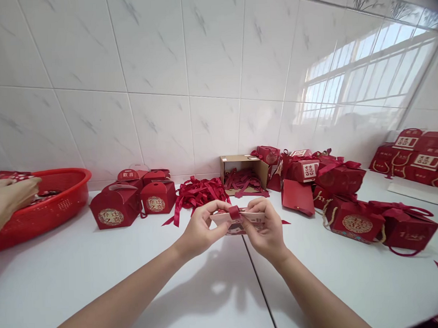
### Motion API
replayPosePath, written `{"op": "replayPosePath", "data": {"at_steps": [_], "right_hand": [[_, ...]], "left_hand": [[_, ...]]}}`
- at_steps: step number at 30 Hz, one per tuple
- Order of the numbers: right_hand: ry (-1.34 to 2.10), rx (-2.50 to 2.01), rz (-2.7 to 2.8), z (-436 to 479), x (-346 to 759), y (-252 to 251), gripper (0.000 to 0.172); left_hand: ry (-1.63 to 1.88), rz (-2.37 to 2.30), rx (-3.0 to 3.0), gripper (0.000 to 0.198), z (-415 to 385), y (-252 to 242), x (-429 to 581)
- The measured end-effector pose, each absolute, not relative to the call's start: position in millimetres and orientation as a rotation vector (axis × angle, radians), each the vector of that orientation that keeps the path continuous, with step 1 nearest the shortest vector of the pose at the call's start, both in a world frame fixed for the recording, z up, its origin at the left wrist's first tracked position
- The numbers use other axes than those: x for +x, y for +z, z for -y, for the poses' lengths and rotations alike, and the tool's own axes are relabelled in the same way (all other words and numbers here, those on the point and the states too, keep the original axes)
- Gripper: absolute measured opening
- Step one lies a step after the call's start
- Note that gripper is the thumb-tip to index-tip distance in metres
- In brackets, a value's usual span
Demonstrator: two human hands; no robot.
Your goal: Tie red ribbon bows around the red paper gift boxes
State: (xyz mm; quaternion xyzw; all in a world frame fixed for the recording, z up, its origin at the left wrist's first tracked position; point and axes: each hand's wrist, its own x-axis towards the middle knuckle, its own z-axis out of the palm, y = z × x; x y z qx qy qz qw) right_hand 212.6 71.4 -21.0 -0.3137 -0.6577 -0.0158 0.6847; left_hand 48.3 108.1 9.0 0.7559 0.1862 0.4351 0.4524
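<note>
A small cream-and-red gift box [239, 228] is held up above the white table, in front of me at the middle of the view. My left hand [204, 231] grips its left side, thumb on the near face. On the other side, my right hand [267, 228] pinches the box, its thumb close to a dark red ribbon [234, 212] that loops over the top edge. Fingers of both hands hide part of the box and the ends of the ribbon. Just behind it lies a heap of red ribbons [198, 191].
Another person's hand [13, 197] reaches over a red plastic basket [83, 177] at left. Red gift boxes [115, 207] stand left of the ribbons. Behind is an open cardboard box [240, 159] holding more ribbons. Ribbon-tied boxes [357, 223] crowd the right; others [422, 160] are stacked far right.
</note>
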Motion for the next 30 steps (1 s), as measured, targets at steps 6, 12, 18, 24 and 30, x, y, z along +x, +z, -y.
{"op": "replayPosePath", "data": {"at_steps": [6,12,18,24,30], "right_hand": [[0.054,-0.711,1.512,-74.0,211.8,-24.7,0.017],[-0.249,-0.708,1.661,-74.6,217.6,-25.5,0.028],[-0.250,-0.664,1.672,-72.8,216.5,-26.2,0.029],[-0.248,-0.641,1.680,-74.2,215.4,-27.8,0.025],[-0.221,-0.622,1.672,-76.1,213.6,-29.4,0.024]], "left_hand": [[1.510,-0.411,2.264,0.009,-114.6,-1.4,51.3],[1.766,-0.178,2.637,0.022,-113.5,2.2,48.9],[1.783,-0.102,2.744,0.024,-112.8,4.7,47.1],[1.718,-0.046,2.757,0.024,-118.2,1.6,45.7],[1.756,-0.077,2.738,0.024,-118.1,-0.1,46.8]]}}
